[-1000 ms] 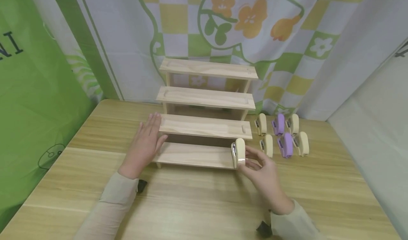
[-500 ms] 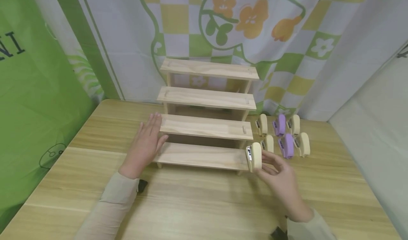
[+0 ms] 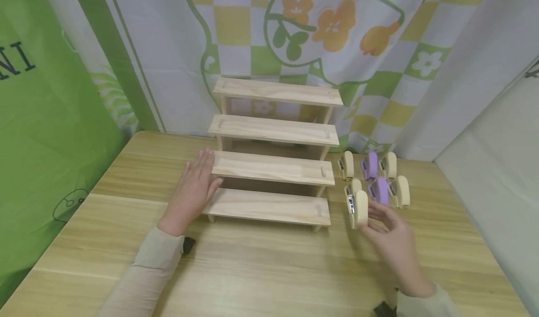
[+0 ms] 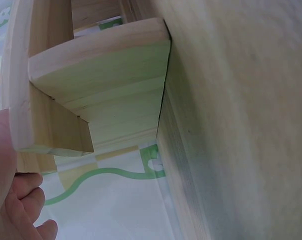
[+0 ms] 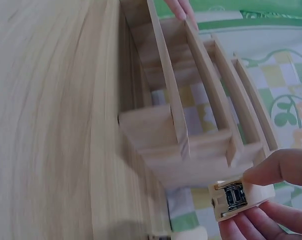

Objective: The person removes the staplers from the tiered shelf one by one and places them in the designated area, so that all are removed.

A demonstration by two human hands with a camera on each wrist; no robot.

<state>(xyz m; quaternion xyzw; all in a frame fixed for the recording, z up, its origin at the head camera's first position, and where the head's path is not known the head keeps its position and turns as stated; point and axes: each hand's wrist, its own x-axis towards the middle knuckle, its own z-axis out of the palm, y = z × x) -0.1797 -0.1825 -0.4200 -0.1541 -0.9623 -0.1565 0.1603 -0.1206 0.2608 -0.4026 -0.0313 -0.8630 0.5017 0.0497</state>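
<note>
A small cream stapler (image 3: 360, 210) is pinched upright between the thumb and fingers of my right hand (image 3: 395, 246), above the table and just right of the lowest step. The right wrist view shows the stapler's (image 5: 236, 196) metal end. My left hand (image 3: 190, 193) rests at the left end of a four-step wooden display shelf (image 3: 271, 166), its fingers extended along the second-lowest step. In the left wrist view the left hand's curved fingers (image 4: 26, 205) lie at the shelf's edge. Behind the held stapler stands another cream stapler (image 3: 356, 184), partly hidden.
On the table (image 3: 269, 270), right of the shelf, several staplers stand in two rows, including a purple stapler (image 3: 370, 165) and a cream stapler (image 3: 403, 190). A patterned curtain (image 3: 236, 50) hangs close behind the shelf. Green cloth (image 3: 50, 144) borders the left side.
My right hand has carried the cream stapler rightward, from the right end of the lowest step to beside the standing staplers. The left hand stays in place on the shelf.
</note>
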